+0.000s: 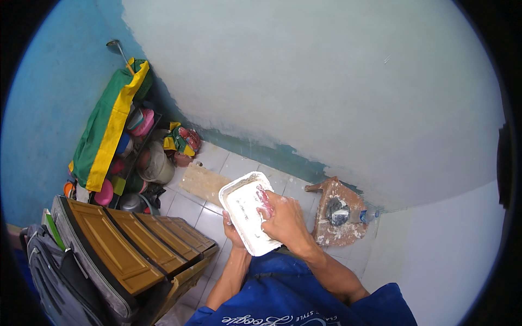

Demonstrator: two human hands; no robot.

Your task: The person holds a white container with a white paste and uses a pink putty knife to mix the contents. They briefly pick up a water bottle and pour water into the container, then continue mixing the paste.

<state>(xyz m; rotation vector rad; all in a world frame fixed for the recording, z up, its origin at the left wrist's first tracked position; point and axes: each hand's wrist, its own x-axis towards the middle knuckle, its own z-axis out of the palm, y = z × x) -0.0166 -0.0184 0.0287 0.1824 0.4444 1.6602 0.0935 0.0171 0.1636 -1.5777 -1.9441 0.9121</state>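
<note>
In front of my body I hold a white rectangular plastic tub [244, 198], its inside smeared with white paste or paint. My left hand [233, 231] grips the tub's left side from below, with most of its fingers hidden under it. Over the tub's right side, my right hand [288, 218] is closed around a small reddish thing [266, 203] smeared with white, whose kind I cannot make out. That thing reaches down into the tub, close to the paste.
A paint-spattered brown stool [348, 231] stands at right, with a dark lump [338, 212] and a plastic bottle [370, 215] on it. A wooden board [204, 183] lies on the tiles. Left are a brown drawer cabinet [130, 244], a backpack [54, 277] and a covered rack [106, 130]. Ahead rises a part-whitened wall [326, 81].
</note>
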